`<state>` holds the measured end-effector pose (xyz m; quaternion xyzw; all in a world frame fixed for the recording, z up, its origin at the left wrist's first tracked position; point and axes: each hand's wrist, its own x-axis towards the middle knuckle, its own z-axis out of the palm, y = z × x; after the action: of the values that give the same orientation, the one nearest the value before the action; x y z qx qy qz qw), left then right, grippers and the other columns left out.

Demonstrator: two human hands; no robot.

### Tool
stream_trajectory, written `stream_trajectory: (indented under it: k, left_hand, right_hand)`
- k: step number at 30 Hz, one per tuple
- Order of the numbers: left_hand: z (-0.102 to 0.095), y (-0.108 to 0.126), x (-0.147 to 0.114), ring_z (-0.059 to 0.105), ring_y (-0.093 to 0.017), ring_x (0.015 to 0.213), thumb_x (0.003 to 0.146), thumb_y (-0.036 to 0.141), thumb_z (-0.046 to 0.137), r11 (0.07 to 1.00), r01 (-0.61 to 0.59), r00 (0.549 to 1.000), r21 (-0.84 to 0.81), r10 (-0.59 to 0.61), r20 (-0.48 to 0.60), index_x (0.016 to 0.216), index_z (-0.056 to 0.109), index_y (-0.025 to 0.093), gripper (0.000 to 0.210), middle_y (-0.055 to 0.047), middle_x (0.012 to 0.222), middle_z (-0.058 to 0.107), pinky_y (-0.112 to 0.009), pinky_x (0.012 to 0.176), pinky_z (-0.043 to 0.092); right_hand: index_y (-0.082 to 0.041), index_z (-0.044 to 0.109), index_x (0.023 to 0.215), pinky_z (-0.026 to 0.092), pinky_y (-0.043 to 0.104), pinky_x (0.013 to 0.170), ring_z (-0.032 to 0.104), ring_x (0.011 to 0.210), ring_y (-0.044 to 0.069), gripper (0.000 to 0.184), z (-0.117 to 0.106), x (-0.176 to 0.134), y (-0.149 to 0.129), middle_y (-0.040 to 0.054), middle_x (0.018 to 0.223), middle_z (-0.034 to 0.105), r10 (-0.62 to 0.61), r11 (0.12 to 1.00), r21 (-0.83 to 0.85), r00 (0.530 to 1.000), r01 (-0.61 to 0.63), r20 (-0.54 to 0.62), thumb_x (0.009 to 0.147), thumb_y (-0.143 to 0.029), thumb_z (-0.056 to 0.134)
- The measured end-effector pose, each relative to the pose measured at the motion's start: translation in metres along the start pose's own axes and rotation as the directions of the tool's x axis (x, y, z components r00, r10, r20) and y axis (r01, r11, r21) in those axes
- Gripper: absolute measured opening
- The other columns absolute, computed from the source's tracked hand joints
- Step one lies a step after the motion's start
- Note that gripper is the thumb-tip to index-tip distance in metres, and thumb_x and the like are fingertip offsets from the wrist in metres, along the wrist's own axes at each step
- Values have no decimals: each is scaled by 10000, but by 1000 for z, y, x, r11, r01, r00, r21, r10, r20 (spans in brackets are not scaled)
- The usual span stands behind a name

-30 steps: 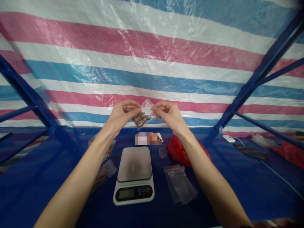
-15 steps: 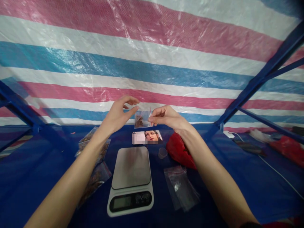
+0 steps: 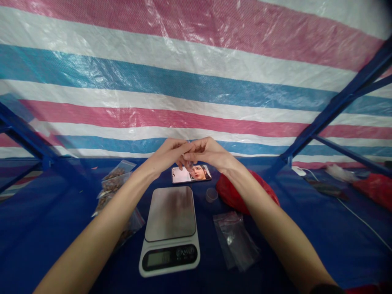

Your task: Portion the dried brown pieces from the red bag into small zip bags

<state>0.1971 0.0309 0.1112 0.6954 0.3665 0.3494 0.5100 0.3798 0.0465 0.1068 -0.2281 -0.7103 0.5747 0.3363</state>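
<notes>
My left hand and my right hand meet above the phone, their fingers closed together. Pinched between them is a small clear zip bag, mostly hidden by the fingers; only a sliver shows below them. Just beneath lies a phone with a lit screen showing a face picture. Nearer to me stands a white kitchen scale with a bare metal plate; its display is too blurred to read. A small clear cup is to the right of the plate.
Filled zip bags lie left, partly behind my left forearm. Flat clear zip bags lie right of the scale. A red plastic bag sits behind my right forearm. Blue frame bars and a striped sheet stand around the blue table.
My left hand has come down and right, closing against my right hand at the zip bag. The bag, previously in plain view with brown contents, is now mostly covered by fingers.
</notes>
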Motion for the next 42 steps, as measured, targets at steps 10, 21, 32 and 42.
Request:
stream_trajectory:
  k: [10, 21, 32, 42]
  left_hand:
    - [-18, 6, -4, 732, -167, 739, 886, 396, 714, 998, -57, 998, 21, 57, 26, 823, 693, 171, 235, -59, 791, 761, -235, 602, 525]
    - [-25, 16, -12, 527, -116, 505, 824, 312, 646, 883, -96, 994, 459, 106, 5, 557, 610, 195, 293, 6, 508, 592, -244, 500, 349]
    - [-21, 25, -16, 751, -196, 733, 844, 331, 634, 975, -92, 974, 201, 130, -183, 676, 720, 177, 244, -74, 732, 771, -260, 602, 586]
    - [2, 43, -29, 761, -218, 619, 829, 365, 645, 994, -102, 985, -43, 95, -141, 648, 598, 183, 261, -77, 708, 763, -246, 448, 560]
  right_hand:
    - [-165, 787, 748, 447, 255, 573, 658, 643, 136, 309, -5, -5, -1, 55, 729, 764, -33, 998, -59, 992, 26, -118, 848, -454, 828]
    - [-195, 560, 543, 292, 272, 541, 435, 546, 98, 265, -1, -6, -4, -42, 533, 509, -114, 888, -457, 940, -48, -321, 775, -250, 676]
    - [-252, 590, 1135, 526, 296, 744, 657, 906, 187, 436, 1, 1, 3, 54, 1055, 706, -26, 999, 7, 890, 33, -455, 898, -607, 679]
    - [-190, 595, 820, 144, 159, 300, 207, 360, 32, 367, 24, -11, -12, -79, 546, 498, 342, 731, 674, 912, -106, -227, 985, -516, 633]
